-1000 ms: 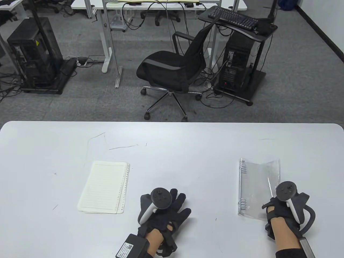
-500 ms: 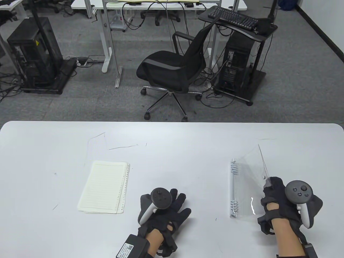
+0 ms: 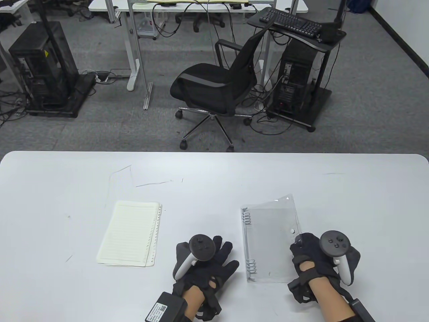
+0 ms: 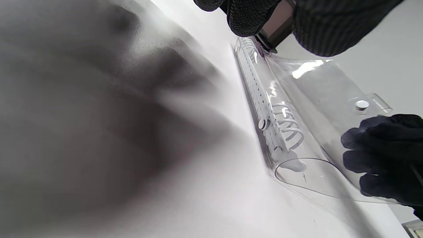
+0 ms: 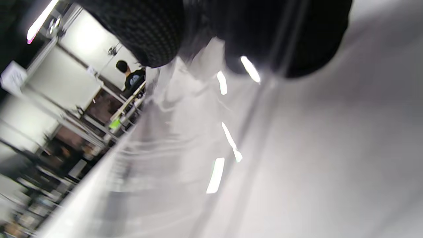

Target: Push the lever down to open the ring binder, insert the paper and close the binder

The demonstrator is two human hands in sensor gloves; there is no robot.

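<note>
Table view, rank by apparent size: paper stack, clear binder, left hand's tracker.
1. paper stack and clear binder: look about alike in area, the binder being partly covered by the right hand, so no ranking between them.
2. left hand's tracker: clearly smallest.

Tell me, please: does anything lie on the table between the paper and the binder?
Only the left hand, resting flat on the table, partly below the straight line from the paper to the binder. The right hand grips the binder's clear cover at its right edge.
</note>
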